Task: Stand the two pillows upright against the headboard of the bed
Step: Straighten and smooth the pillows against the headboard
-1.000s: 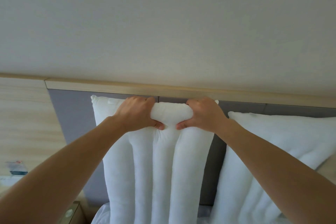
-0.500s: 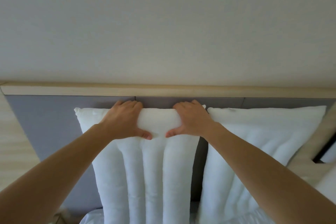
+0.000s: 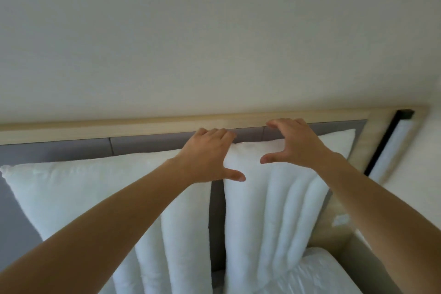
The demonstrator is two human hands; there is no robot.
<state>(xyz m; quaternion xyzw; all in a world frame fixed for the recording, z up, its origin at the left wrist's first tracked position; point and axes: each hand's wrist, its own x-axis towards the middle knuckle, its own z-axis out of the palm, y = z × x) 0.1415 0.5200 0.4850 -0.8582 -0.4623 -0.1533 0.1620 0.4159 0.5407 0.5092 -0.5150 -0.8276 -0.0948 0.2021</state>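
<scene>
Two white ribbed pillows stand upright against the grey padded headboard point(image 3: 59, 150) with its pale wooden top rail point(image 3: 119, 126). The left pillow point(image 3: 95, 191) fills the lower left. The right pillow point(image 3: 274, 210) stands next to it, with a narrow dark gap between them. My left hand point(image 3: 207, 155) hovers over the top inner corners of both pillows, fingers spread, thumb out. My right hand point(image 3: 293, 143) is above the right pillow's top edge, fingers apart and curved, gripping nothing.
A white mattress and sheet point(image 3: 317, 272) lie at the lower right. A wooden side frame point(image 3: 372, 141) with a black-edged strip light point(image 3: 391, 148) borders the headboard on the right. A plain white wall fills the upper half.
Both hands have let go of the left pillow's top edge and shifted right, over the right pillow. The view has also swung to the right.
</scene>
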